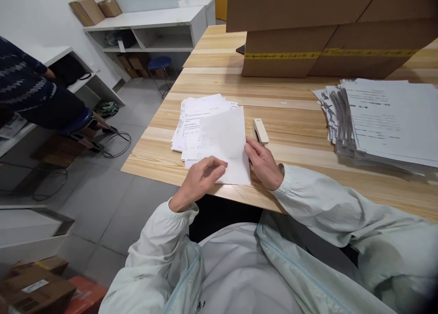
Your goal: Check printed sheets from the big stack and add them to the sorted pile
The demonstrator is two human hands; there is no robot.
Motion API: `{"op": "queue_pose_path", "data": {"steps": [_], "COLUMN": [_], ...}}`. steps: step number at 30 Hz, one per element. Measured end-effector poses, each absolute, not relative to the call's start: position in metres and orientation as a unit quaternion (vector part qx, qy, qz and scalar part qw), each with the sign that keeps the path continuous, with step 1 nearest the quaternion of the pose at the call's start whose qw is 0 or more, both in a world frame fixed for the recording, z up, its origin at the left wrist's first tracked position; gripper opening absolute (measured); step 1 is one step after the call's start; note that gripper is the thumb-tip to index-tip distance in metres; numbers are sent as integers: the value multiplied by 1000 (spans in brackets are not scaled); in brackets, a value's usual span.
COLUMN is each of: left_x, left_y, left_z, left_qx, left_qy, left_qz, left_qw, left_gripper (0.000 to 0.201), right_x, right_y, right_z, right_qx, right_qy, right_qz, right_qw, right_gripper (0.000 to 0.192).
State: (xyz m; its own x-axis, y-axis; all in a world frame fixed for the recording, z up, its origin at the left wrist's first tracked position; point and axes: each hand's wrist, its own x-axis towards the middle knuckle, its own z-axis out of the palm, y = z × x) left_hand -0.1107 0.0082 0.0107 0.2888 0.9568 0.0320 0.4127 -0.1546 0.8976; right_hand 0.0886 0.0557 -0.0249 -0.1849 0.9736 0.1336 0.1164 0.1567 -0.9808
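Observation:
My left hand pinches the near left corner of a white sheet of paper, blank side up. My right hand holds the sheet's right edge with the fingertips. The sheet lies partly over a messy pile of printed pages near the front edge of the wooden table. A cream stapler rests on the table just beyond my right hand.
A thick stack of printed papers sits at the right. Large cardboard boxes stand at the back. Another person in a dark patterned sleeve sits at the left near white shelves. Cardboard boxes lie on the floor at bottom left.

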Motion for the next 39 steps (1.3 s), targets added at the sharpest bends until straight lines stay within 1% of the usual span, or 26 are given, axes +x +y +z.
{"op": "queue_pose_path", "data": {"steps": [1,3,7,10,14,20,25,30,31,32,35,36,38,39], "left_x": [-110,-108,-98,-91,-88,-91,-95,-95,-94,-94,-96,-100,-110,-116], "left_y": [13,22,31,30,28,31,35,35,35,34,34,35,37,38], "left_z": [11,10,7,6,7,2,-5,-7,-7,-7,-8,-9,-10,-9], "left_qx": [661,631,621,630,628,611,576,533,528,527,515,497,430,389], "left_qy": [505,516,548,583,609,595,577,558,554,550,531,523,516,513], "left_qz": [337,361,372,358,356,390,426,471,478,483,496,512,580,629], "left_qw": [441,454,419,368,329,346,392,427,430,432,455,466,461,437], "left_gripper": [29,34,44,46,39,33,37,28,25,24,26,28,30,29], "right_x": [88,87,83,82,82,84,84,85,84,84,85,85,87,88], "right_y": [51,41,26,24,24,24,23,23,24,25,30,32,33,32], "right_z": [-24,-22,-23,-28,-28,-26,-22,-19,-20,-22,-29,-30,-29,-28], "right_qx": [-433,-395,-327,-306,-306,-320,-359,-404,-408,-409,-405,-405,-409,-409], "right_qy": [-645,-717,-812,-837,-841,-830,-795,-778,-781,-783,-767,-751,-714,-699], "right_qz": [439,382,312,287,288,305,338,321,314,308,315,324,331,325], "right_qw": [451,430,370,352,339,341,352,357,355,354,385,408,462,489], "right_gripper": [46,54,76,80,76,75,81,93,90,82,47,40,34,32]}}
